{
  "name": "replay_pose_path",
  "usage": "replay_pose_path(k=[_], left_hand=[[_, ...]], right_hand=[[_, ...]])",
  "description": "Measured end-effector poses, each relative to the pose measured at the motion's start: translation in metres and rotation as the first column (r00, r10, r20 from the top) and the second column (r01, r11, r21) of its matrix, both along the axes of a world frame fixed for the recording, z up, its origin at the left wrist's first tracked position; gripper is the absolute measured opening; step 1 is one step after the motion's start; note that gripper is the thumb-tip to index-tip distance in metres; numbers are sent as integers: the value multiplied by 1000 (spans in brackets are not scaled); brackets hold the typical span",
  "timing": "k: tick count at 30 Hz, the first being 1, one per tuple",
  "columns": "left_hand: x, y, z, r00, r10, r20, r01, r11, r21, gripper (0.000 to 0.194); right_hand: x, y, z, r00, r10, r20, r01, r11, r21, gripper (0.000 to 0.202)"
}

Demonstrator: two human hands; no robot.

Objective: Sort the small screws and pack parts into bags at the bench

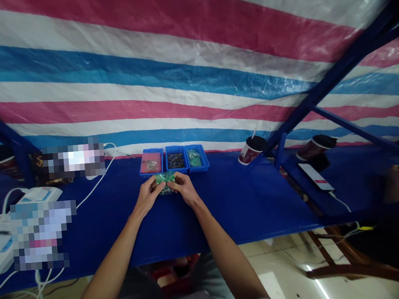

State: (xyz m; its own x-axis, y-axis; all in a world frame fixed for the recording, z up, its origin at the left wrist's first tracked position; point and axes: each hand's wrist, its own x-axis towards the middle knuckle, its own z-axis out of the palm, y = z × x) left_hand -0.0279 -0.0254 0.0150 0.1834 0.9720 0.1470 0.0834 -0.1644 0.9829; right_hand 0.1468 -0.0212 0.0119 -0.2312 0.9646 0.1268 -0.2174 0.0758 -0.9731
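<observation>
Between my two hands is a small green plastic packet, held up just above the blue table. My left hand pinches its left side, thumb across the front. My right hand grips the right side the same way, and both thumbs nearly meet in the middle. Right behind the packet stand three small blue bins. The left bin holds a pink piece and a clear packet. Many small dark metal pieces, perhaps screws, fill the middle bin. Green packets lie in the right bin.
The blue table ends at a striped plastic sheet. A lidded cup with a straw stands right of the bins. A power strip and white cables lie left. Farther right are a phone, another cup and another person's hand.
</observation>
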Motion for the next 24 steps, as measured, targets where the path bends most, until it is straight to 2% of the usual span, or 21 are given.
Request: replay_pose_path(k=[4,11,15,19,24], left_hand=[[-2,-1,0,996,-36,-83,39,999,35,32],[-5,0,-4,982,-59,-177,70,996,55,34],[-5,2,-7,984,-84,-157,92,995,46,35],[-4,4,-8,988,-59,-146,67,997,49,40],[-4,4,-7,985,68,-157,-45,988,146,40]], right_hand=[[-2,-2,6,998,45,38,-45,999,-6,37],[-2,-1,4,997,-47,60,43,998,55,37],[1,0,2,992,-101,82,95,993,70,43],[-1,-1,4,998,-30,50,29,999,23,42],[-3,0,-1,994,91,63,-93,995,36,38]])
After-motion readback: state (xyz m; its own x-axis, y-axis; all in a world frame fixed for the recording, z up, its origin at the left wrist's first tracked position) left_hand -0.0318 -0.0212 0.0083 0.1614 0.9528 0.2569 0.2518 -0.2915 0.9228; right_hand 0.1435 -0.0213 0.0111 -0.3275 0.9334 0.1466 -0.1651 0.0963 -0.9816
